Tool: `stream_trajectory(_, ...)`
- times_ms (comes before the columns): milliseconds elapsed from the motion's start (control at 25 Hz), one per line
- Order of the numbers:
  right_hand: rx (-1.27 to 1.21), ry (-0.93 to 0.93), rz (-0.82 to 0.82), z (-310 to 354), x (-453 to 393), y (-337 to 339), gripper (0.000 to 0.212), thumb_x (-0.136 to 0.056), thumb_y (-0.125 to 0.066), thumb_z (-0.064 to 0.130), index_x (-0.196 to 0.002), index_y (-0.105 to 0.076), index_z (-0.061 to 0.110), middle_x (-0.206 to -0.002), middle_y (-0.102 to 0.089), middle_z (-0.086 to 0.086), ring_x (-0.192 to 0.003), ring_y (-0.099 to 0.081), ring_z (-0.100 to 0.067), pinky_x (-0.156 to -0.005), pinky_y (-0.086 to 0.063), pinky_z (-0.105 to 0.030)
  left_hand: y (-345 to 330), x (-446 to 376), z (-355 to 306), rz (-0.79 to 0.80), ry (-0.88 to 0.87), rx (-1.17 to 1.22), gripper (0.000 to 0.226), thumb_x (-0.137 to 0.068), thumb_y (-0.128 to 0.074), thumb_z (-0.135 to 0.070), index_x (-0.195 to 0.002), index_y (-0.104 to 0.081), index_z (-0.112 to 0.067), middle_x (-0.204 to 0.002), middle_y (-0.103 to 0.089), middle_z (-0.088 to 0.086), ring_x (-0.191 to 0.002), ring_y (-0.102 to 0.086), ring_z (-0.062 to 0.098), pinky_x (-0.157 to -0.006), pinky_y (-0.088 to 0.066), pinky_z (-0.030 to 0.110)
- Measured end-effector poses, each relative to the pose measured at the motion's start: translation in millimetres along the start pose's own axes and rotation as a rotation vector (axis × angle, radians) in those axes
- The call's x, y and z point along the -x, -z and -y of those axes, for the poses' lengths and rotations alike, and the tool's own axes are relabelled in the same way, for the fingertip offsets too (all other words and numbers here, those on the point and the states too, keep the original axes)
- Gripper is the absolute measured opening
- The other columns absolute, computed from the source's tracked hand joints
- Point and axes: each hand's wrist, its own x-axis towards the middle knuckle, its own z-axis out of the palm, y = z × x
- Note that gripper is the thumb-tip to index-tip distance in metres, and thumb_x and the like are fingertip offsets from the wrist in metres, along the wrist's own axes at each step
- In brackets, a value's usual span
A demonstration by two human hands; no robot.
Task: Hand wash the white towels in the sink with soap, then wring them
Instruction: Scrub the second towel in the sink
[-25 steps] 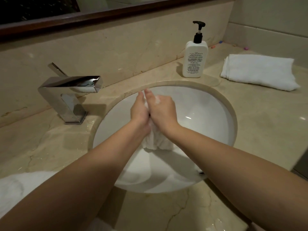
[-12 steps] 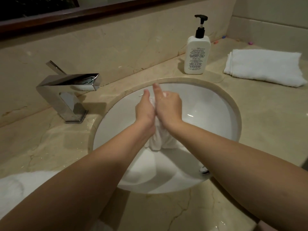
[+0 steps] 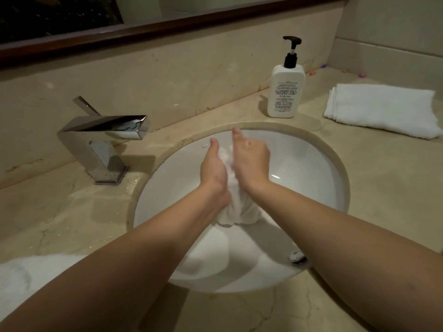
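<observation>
A wet white towel (image 3: 236,209) is bunched between my palms over the white sink bowl (image 3: 311,178). My left hand (image 3: 214,167) presses its left side and my right hand (image 3: 250,157) presses its right side, fingers pointing away from me. The towel's lower end hangs below my wrists. A white soap pump bottle (image 3: 285,92) with a black head stands behind the sink. A folded dry white towel (image 3: 381,109) lies on the counter at the right.
A square chrome faucet (image 3: 103,140) stands left of the sink, no water running. Another white towel (image 3: 26,286) lies at the near left on the wet marble counter (image 3: 383,188). A dark-framed mirror (image 3: 143,25) runs along the back wall.
My hands have rubbed the towel between them, the right hand sliding a little farther forward than the left. The view has shifted slightly.
</observation>
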Motion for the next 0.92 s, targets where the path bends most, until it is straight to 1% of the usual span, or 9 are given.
stream_trajectory(80, 0.005, 0.017, -0.04, 1.2, -0.1, 1.2, 0.064, -0.101, -0.054, 0.044, -0.045, -0.036, 0.019, -0.046, -0.041, 0.002, -0.055, -0.045, -0.025, -0.058, -0.036, -0.037, 0.4, -1.8, 2.4, -0.046, -0.041, -0.039, 0.063, -0.092, -0.051, -0.069, -0.085, -0.076, -0.013, -0.086, -0.077, 0.009, -0.086, -0.075, 0.027, -0.081, -0.058, 0.035)
stream_trajectory(200, 0.042, 0.191, 0.075, 1.6, 25.5, -6.4, 0.062, -0.101, -0.053, 0.042, -0.047, -0.033, 0.019, -0.043, -0.036, 0.006, -0.052, -0.038, -0.018, -0.055, -0.029, -0.036, 9.0, -4.7, -4.2, -0.012, 0.014, 0.12, 0.061, -0.091, -0.051, -0.071, -0.068, -0.068, -0.017, -0.073, -0.069, 0.005, -0.078, -0.07, 0.023, -0.074, -0.053, 0.032)
stream_trajectory(360, 0.007, 0.047, -0.069, 1.0, -3.0, 3.0, 0.063, -0.103, -0.052, 0.04, -0.046, -0.032, 0.019, -0.044, -0.035, 0.005, -0.05, -0.036, -0.019, -0.058, -0.029, -0.034, -4.3, 3.2, 4.0, 0.029, -0.035, 0.032, 0.074, -0.083, -0.054, -0.074, -0.1, -0.077, -0.005, -0.098, -0.077, 0.014, -0.095, -0.075, 0.03, -0.092, -0.057, 0.04)
stream_trajectory(480, 0.057, 0.146, 0.062, -2.1, 17.6, -2.8, 0.064, -0.102, -0.053, 0.039, -0.046, -0.031, 0.019, -0.038, -0.035, 0.006, -0.047, -0.034, -0.015, -0.053, -0.026, -0.034, 3.4, -2.9, 1.7, -0.037, -0.036, 0.095, 0.065, -0.083, -0.053, -0.075, -0.075, -0.074, -0.014, -0.079, -0.075, 0.007, -0.085, -0.073, 0.028, -0.081, -0.056, 0.034)
stream_trajectory(560, 0.065, 0.144, 0.086, -5.0, 14.4, -1.0, 0.063, -0.102, -0.052, 0.039, -0.046, -0.032, 0.02, -0.039, -0.035, 0.007, -0.047, -0.035, -0.015, -0.054, -0.028, -0.033, 3.7, -1.4, 2.3, -0.014, 0.029, 0.123, 0.067, -0.092, -0.047, -0.073, -0.085, -0.075, -0.012, -0.083, -0.076, 0.009, -0.085, -0.074, 0.026, -0.076, -0.054, 0.032)
stream_trajectory(640, 0.033, 0.041, 0.005, -3.9, -2.3, 5.0, 0.063, -0.103, -0.051, 0.039, -0.045, -0.034, 0.02, -0.043, -0.037, 0.006, -0.05, -0.038, -0.019, -0.057, -0.032, -0.036, -4.5, 5.1, 7.5, 0.034, 0.024, 0.038, 0.072, -0.09, -0.046, -0.075, -0.107, -0.076, -0.011, -0.098, -0.078, 0.013, -0.094, -0.075, 0.029, -0.083, -0.057, 0.037)
stream_trajectory(680, 0.02, 0.03, -0.019, -3.9, -3.1, 5.3, 0.064, -0.103, -0.051, 0.039, -0.045, -0.034, 0.02, -0.043, -0.037, 0.005, -0.049, -0.038, -0.019, -0.057, -0.032, -0.036, -5.4, 5.3, 8.1, 0.015, 0.006, 0.006, 0.075, -0.086, -0.047, -0.077, -0.107, -0.077, -0.012, -0.099, -0.078, 0.013, -0.096, -0.075, 0.029, -0.088, -0.057, 0.039)
stream_trajectory(800, 0.064, 0.124, 0.095, -4.0, 18.0, -1.3, 0.064, -0.102, -0.053, 0.038, -0.044, -0.033, 0.019, -0.037, -0.037, 0.007, -0.043, -0.034, -0.009, -0.052, -0.027, -0.032, 3.6, 0.5, 1.6, -0.076, 0.011, 0.064, 0.067, -0.088, -0.048, -0.075, -0.076, -0.073, -0.014, -0.076, -0.074, 0.007, -0.084, -0.073, 0.025, -0.079, -0.055, 0.034)
stream_trajectory(920, 0.084, 0.039, 0.044, -1.9, 7.4, 3.1, 0.062, -0.104, -0.048, 0.039, -0.047, -0.035, 0.018, -0.043, -0.039, 0.005, -0.047, -0.037, -0.013, -0.055, -0.028, -0.033, -1.2, 7.9, 1.6, -0.05, 0.007, 0.003, 0.07, -0.094, -0.044, -0.073, -0.088, -0.076, -0.011, -0.083, -0.077, 0.01, -0.085, -0.075, 0.027, -0.079, -0.058, 0.035)
